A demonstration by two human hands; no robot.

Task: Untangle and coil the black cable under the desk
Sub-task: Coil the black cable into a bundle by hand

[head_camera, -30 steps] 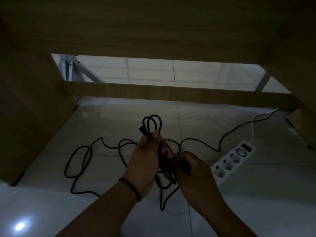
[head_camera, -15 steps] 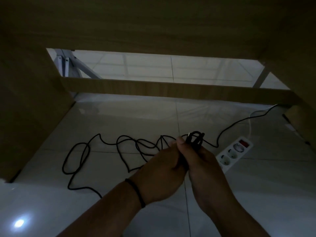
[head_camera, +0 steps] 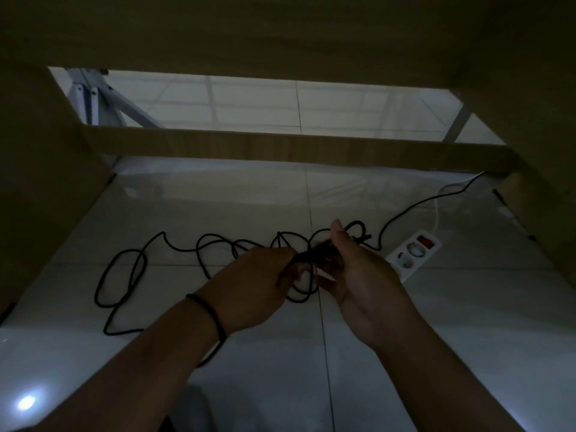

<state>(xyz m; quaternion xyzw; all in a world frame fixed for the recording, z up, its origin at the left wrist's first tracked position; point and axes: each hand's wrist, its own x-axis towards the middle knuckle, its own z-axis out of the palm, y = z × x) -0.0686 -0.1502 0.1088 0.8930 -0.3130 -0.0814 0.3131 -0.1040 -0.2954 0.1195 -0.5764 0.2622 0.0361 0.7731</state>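
Grip: both hands hold the black cable (head_camera: 215,244) — left hand (head_camera: 252,285) pinches a strand at its fingertips, right hand (head_camera: 358,275) curls round a small bundle of loops.
Cable position: gathered part between the two hands, just above the tiled floor (head_camera: 218,198); loose snaking loops trail left along the floor.
Long axis: left to right, roughly level.
Far end: runs right and away, past the power strip (head_camera: 413,252).
Nearer hand: left — likely best placed to feed slack toward the bundle.
Progress: judged early, most length uncoiled.
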